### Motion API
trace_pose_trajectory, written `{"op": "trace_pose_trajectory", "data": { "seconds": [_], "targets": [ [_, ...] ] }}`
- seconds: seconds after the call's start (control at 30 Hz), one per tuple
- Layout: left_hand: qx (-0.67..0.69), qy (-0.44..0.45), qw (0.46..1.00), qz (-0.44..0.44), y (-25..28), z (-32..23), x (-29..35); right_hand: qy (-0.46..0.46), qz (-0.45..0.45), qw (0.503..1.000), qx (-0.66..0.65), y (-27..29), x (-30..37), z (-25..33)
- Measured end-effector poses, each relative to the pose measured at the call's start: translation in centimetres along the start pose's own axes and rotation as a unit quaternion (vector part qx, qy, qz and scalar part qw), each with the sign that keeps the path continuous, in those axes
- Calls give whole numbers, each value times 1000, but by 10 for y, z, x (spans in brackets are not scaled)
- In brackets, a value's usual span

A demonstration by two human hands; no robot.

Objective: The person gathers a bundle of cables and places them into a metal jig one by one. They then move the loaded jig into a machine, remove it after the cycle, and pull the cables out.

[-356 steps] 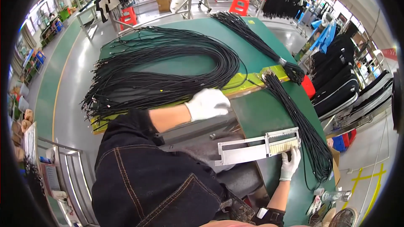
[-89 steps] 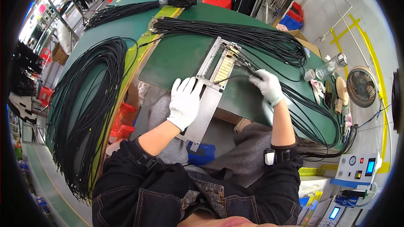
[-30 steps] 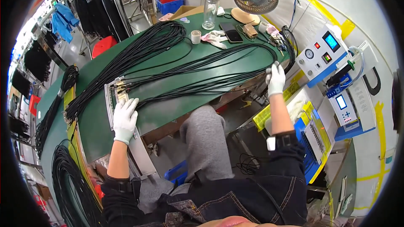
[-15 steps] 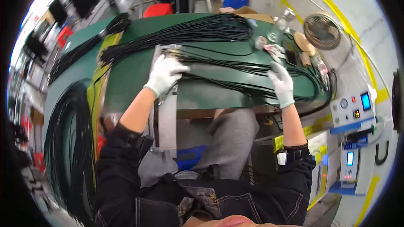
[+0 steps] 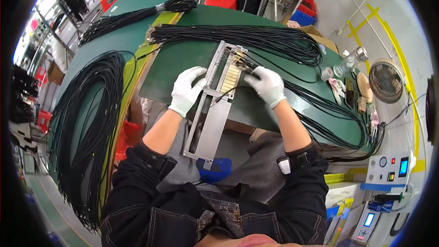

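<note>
Left hand [image 5: 186, 92], its fingers apart, is at the left rail of a metal frame [image 5: 215, 126] that overhangs the near edge of the green table [image 5: 183, 56]. Whether the right hand [image 5: 266, 87], beside black cables [image 5: 315, 96], grips any cannot be told. Farther back lies a thick cable bundle [image 5: 242, 35].

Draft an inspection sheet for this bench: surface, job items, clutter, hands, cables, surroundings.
Surface: green tabletop, yellow strip across it.
Job items: metal frame with pale blocks, near end overhanging the table edge.
Clutter: glass jar, white glove, phone, all at right.
Hands: left hand open at the frame's left side; right hand blurred, grip unclear.
Cables: looped bundle at left, long bundle behind the frame, black cables trailing right.
Surroundings: fan, red stool, white-and-blue instrument.
</note>
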State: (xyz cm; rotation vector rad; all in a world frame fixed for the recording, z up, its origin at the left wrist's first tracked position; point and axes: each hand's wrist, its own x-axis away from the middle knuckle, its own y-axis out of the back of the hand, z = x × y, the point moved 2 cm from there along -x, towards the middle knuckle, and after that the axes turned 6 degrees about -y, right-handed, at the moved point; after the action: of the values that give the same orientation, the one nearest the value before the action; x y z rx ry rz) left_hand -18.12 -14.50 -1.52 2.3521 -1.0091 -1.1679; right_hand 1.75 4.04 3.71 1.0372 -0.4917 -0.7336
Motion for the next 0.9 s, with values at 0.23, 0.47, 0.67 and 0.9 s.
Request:
{"op": "trace_pose_trajectory", "data": {
  "seconds": [0.23,0.47,0.67,0.9],
  "targets": [
    [27,-5,999,17,-6,-7,-3,163,-170,971,34,8,-5,-3],
    [53,-3,998,26,-6,-11,-2,333,-64,941,-11,-12,10,18],
    [54,-10,998,14,-6,-13,0,292,-34,955,34,-23,7,13],
    [78,-13,997,-15,-4,-25,1,414,-61,905,-80,-32,17,52]
  ]
}}
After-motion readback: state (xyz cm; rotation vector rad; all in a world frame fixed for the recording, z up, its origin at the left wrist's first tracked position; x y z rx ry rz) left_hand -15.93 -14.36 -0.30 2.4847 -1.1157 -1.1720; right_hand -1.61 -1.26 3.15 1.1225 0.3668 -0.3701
